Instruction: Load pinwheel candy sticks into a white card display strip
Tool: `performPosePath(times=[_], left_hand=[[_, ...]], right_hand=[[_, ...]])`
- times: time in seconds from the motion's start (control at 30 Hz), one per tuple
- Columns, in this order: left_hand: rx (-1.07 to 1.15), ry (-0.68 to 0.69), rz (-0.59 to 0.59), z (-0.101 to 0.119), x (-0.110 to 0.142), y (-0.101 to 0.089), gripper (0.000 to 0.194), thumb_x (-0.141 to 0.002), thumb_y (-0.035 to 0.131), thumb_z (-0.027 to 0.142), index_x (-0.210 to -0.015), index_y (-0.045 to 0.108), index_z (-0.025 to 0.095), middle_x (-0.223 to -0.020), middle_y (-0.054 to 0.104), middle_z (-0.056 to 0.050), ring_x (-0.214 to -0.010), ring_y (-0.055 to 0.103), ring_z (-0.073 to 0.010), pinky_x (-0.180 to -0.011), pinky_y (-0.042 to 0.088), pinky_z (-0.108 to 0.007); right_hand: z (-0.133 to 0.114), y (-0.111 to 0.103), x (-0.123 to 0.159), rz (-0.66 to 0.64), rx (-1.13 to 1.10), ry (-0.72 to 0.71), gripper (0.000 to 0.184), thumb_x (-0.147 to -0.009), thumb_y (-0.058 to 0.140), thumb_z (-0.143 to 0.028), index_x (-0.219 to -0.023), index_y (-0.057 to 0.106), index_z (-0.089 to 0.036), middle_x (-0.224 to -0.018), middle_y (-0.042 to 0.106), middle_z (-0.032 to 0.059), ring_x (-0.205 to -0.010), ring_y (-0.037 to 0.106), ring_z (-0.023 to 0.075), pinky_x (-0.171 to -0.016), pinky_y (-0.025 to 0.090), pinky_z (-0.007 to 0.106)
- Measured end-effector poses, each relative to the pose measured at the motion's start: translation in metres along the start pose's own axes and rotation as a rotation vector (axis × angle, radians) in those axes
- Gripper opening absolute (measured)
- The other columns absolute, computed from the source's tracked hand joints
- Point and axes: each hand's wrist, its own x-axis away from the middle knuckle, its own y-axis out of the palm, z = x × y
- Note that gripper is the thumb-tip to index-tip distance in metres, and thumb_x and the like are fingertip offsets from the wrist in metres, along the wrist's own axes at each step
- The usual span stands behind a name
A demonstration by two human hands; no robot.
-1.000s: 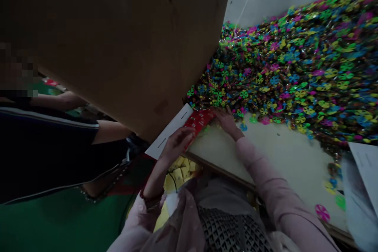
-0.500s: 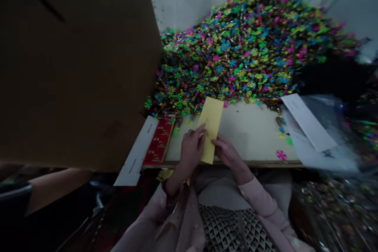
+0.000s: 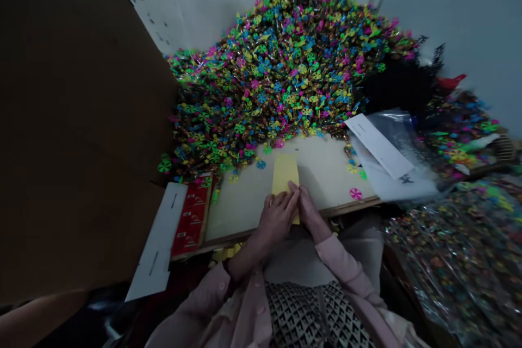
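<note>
A plain yellow card strip (image 3: 284,169) stands slanted over the front edge of the table, its far end pointing at the pile. My left hand (image 3: 278,213) lies across it, fingers pressed together and reaching to the card's right edge. There its fingertips meet my right hand (image 3: 309,207), whose fingers are closed on that edge. The card's near part is mostly covered by my hands. Beyond it rises a heap of small plastic toys (image 3: 285,76) with bright pink, green, blue and yellow wheel-shaped tops. A loose pink wheel (image 3: 355,193) lies right of my hands.
A large cardboard box (image 3: 81,130) fills the left. Beside it lie a stapled white card (image 3: 157,250) and red printed cards (image 3: 191,220). At right, another white card (image 3: 379,145) rests on a clear plastic bag (image 3: 399,187). A filled bag (image 3: 457,261) sits lower right. Someone's arm (image 3: 44,318) shows lower left.
My view has swung, shifting the table leftward. My left hand has slid toward the card's right edge, and both hands now meet there. The card is more upright in view.
</note>
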Motion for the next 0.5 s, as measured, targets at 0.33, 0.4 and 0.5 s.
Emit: performPosePath(times=[0.33,0.4,0.5], left_hand=[[1.156,-0.555,0.308,-0.037,-0.019,0.009,0.047,-0.072,0.071,0.029,-0.114,0.056,0.017,-0.083,0.067,-0.003,-0.078,0.063,-0.0155,-0.075,0.047,-0.027],[1.098,-0.615,0.350,-0.042,-0.026,0.007,0.045,-0.069,0.073,0.026,-0.110,0.059,0.017,-0.077,0.065,0.000,-0.070,0.060,-0.0138,-0.069,0.046,-0.025],[0.903,-0.631,0.404,-0.044,-0.033,0.004,0.038,-0.070,0.069,0.020,-0.107,0.062,0.019,-0.076,0.064,0.000,-0.076,0.060,-0.0160,-0.073,0.045,-0.027]], right_hand=[[0.008,-0.010,0.000,-0.115,-0.026,-0.003,0.045,-0.073,0.070,-0.050,-0.107,0.062,-0.022,-0.103,0.071,0.0034,-0.089,0.067,0.0195,-0.073,0.054,0.028],[0.016,-0.008,-0.001,-0.087,-0.017,-0.041,0.041,-0.074,0.071,-0.047,-0.106,0.062,-0.022,-0.105,0.071,0.0035,-0.089,0.067,0.0187,-0.073,0.054,0.027],[0.023,-0.007,0.000,-0.087,0.014,-0.047,0.042,-0.077,0.066,-0.051,-0.108,0.061,-0.022,-0.107,0.070,0.0040,-0.088,0.066,0.0183,-0.069,0.055,0.026]])
